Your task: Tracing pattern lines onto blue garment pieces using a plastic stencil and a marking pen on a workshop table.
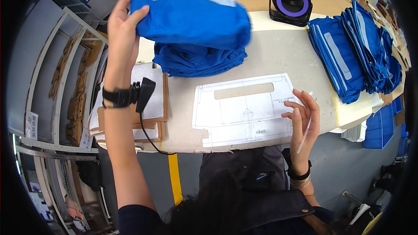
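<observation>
Raised at the far left of the table, my left hand [123, 28] pinches the left end of a blue cloth piece [196, 21] with a pale strip along its top. The cloth's right edge is blurred. Below it sits a heap of folded blue cloth [198, 61], partly covered from view. A white paper pattern [204, 117] with a long cut-out slot lies flat at the table's near edge. My right hand [303, 124] hovers by the pattern's right side, fingers curled, with a thin white stick [304, 135] lodged in it.
Stacked blue cloth pieces [333, 56] lie at the right. A round black and purple fan [291, 2] stands at the back. Card templates [152, 87] lie on the left, beside a shelf rack [52, 87]. A cable [150, 137] hangs from my left wrist's device. Blue bins [379, 128] stand lower right.
</observation>
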`<state>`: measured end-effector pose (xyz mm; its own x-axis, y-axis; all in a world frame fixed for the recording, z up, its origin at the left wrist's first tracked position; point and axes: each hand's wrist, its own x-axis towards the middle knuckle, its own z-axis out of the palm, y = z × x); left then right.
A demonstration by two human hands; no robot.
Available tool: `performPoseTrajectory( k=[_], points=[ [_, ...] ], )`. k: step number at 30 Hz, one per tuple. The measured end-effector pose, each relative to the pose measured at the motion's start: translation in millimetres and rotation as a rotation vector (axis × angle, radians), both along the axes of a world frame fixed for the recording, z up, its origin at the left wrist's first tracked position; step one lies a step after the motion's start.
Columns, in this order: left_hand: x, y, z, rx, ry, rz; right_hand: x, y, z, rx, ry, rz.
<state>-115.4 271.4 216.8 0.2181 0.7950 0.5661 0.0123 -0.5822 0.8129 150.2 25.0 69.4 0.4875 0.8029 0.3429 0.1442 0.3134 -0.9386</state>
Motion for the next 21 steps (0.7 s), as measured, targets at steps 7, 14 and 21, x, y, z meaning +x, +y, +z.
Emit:
performPoseTrajectory(
  k=[7,14,21],
  points=[
    [-43.7,66.2,-72.3,-0.437,0.335,0.242,22.2,-14.7,-13.5,-0.047,-0.004,-0.084],
    [-56.0,70.2,-72.3,-0.618,0.376,0.365,20.5,-14.3,-12.2,-0.09,0.012,-0.021],
    [-17.4,30.6,-37.3,-0.251,0.246,0.365,18.0,-9.0,-16.1,-0.085,0.019,-0.012]
  ],
)
